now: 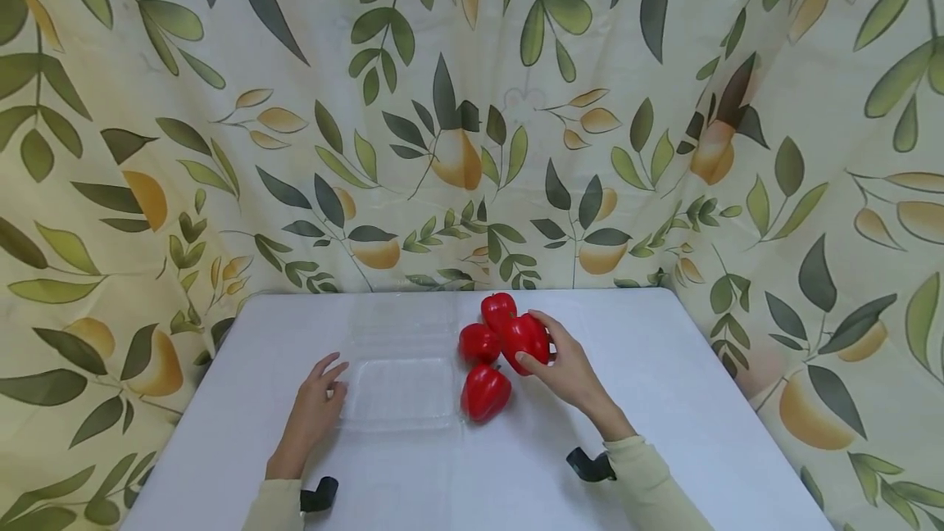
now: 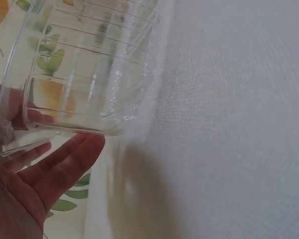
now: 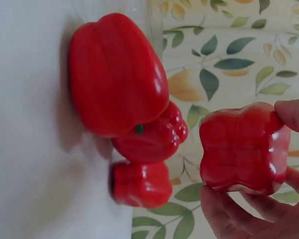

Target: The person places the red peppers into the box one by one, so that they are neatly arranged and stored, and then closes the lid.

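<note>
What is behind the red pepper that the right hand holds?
In the right wrist view, the patterned curtain shows behind the held pepper. Whatever lies directly behind the pepper and the right hand there is covered and cannot be seen.

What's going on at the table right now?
A person's right hand holds a red pepper above the white table. Three more red peppers rest there, to the right of a clear plastic container. The left hand is at the container's left side. All four peppers are outside the container.
</note>
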The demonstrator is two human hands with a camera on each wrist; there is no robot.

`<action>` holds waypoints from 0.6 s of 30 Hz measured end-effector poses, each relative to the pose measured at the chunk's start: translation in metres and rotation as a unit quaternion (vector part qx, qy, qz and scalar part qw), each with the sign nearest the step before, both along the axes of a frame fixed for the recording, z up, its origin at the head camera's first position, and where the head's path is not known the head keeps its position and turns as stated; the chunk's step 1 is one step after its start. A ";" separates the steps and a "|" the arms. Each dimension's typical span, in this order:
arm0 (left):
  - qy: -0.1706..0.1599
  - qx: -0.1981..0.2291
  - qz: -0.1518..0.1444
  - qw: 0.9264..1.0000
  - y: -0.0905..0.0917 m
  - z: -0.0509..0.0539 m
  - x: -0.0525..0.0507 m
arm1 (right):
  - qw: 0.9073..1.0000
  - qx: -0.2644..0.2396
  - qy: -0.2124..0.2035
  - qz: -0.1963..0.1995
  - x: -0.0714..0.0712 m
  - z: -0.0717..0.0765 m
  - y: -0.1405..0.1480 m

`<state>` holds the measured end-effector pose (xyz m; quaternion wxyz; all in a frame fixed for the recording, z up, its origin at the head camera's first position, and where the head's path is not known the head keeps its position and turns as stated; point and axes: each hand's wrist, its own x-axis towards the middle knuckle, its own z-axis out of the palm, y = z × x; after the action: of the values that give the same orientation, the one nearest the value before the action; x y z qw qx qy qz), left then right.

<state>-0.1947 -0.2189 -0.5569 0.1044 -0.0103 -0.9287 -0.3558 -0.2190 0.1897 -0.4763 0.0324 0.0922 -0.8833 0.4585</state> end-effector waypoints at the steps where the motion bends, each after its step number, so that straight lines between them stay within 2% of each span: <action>1: 0.000 0.001 0.000 1.000 0.000 0.001 0.000 | 1.000 -0.001 0.003 0.004 0.000 0.000 -0.001; 6: -0.003 0.003 0.000 1.000 0.001 0.003 0.000 | 1.000 0.000 0.013 0.025 0.001 0.000 -0.009; 18: -0.017 0.009 0.005 1.000 0.003 0.002 0.000 | 0.999 -0.022 -0.009 0.037 0.002 0.002 -0.032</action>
<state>-0.1947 -0.2162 -0.5548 0.0905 0.0010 -0.9273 -0.3633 -0.2170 0.1578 -0.4746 0.0093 0.1199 -0.8694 0.4792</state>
